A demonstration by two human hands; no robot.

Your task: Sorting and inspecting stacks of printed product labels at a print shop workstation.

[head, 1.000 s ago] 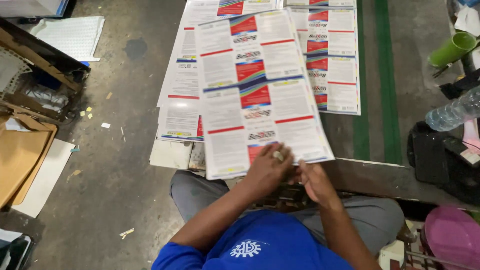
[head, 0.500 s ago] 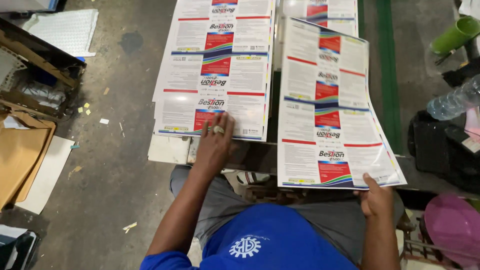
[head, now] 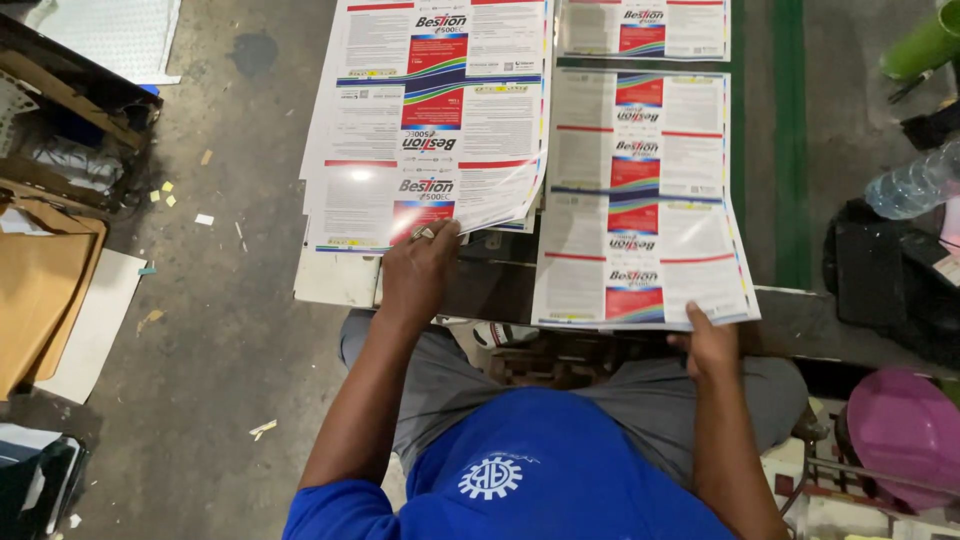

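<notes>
My left hand [head: 418,268], with a ring on one finger, rests on the near edge of a stack of large glossy printed sheets [head: 430,120] and lifts the top sheet's corner. My right hand [head: 708,342] grips the near edge of a single printed sheet [head: 640,200] with red, blue and white panels, which lies flat to the right of the stack. More printed sheets [head: 645,25] lie farther away. I sit in a blue shirt and grey trousers.
A low dark platform [head: 800,320] carries the sheets. Brown cardboard [head: 40,280] and clutter lie at the left. On the right are a plastic water bottle [head: 915,180], a green cylinder [head: 925,42], a dark bag [head: 880,270] and a pink basin [head: 905,430].
A second ago both hands held one sheet at its near edge. My right hand has carried that sheet to the right and laid it flat; my left hand has gone back to the stack.
</notes>
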